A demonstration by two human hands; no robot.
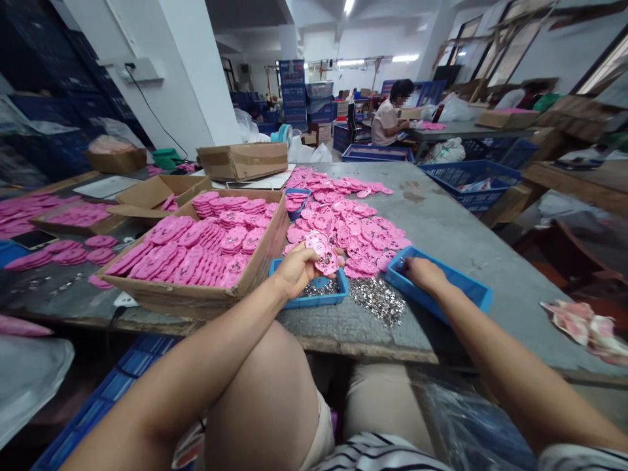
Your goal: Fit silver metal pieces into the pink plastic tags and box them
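My left hand (pixel 294 271) grips a pink flower-edged plastic piece (pixel 322 252), thumb on its face, with small metal bits showing on it. Below that hand is a blue tray (pixel 320 301) of small metal parts. My right hand (pixel 426 275) reaches into a second blue tray (pixel 464 291) with its fingers curled; what they pinch is hidden. Between the two trays lies a heap of small shiny metal parts (pixel 380 301). Behind it spreads a loose pile of similar pink pieces (pixel 360 229).
To the left, a cardboard box (pixel 235 294) holds stacked rows of pink pieces. A closed carton (pixel 243 161) and an open one stand behind it. A phone (pixel 33 240) lies far left, and a crumpled cloth (pixel 583 327) at right. Beyond, a person (pixel 390 118) sits working at another table.
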